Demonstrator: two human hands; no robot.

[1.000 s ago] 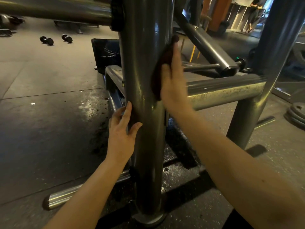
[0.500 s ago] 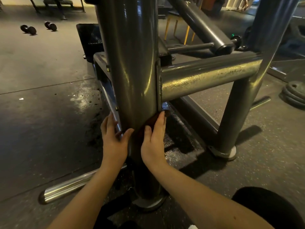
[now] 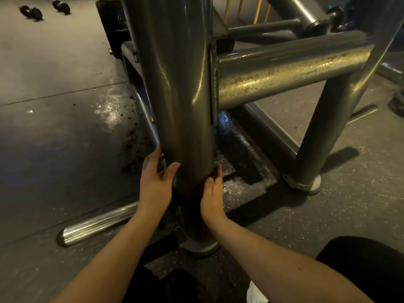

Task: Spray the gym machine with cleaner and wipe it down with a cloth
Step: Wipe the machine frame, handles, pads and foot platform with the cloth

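Down the upright post (image 3: pixel 179 84) of the gym machine (image 3: pixel 323 127) the right hand (image 3: pixel 212 193) had travelled since a second before, from up beside the crossbar (image 3: pixel 290 71) to low near the post's foot (image 3: pixel 200 247). It lay flat with fingers straight, pressing a dark cloth (image 3: pixel 196 192) against the post's right side; only an edge of the cloth showed past the palm. The left hand (image 3: pixel 155 184) rested released on the post's left side, thumb spread across the front, grasping nothing. A wet patch (image 3: pixel 109 112) gleamed on the floor to the left, and a chrome bar (image 3: pixel 98 224) lay beside the base.
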